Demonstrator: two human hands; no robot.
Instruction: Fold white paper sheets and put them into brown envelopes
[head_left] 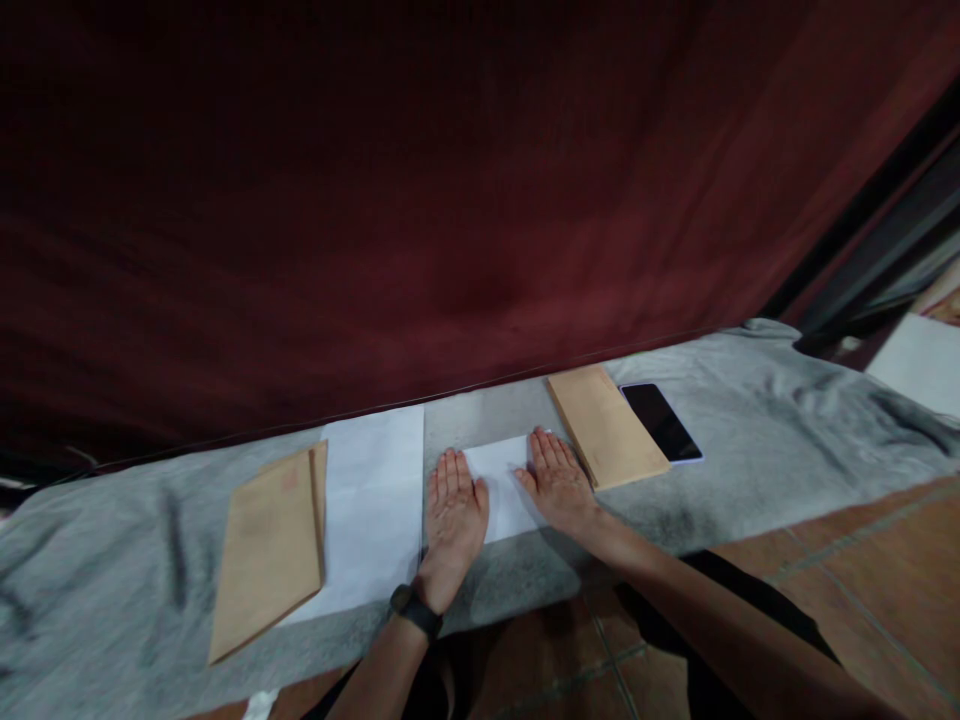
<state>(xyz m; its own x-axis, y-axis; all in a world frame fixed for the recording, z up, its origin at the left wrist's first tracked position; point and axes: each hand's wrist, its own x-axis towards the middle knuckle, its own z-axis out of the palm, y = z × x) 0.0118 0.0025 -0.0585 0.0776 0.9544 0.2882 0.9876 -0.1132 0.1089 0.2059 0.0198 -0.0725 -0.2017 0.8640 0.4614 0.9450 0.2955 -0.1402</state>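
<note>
My left hand [453,512] and my right hand [558,483] both lie flat, fingers stretched out, on a small folded white paper [504,485] on the grey cloth [787,430]. The paper shows between and under the two hands. A dark band sits on my left wrist. Just left of my left hand lies a larger white sheet [375,500]. A brown envelope [606,425] lies right beside my right hand.
A second brown envelope [270,545] lies at the left, overlapping the large sheet. A dark phone [661,422] rests right of the right envelope. A dark red curtain [420,200] hangs behind the cloth. Tiled floor [862,570] lies below.
</note>
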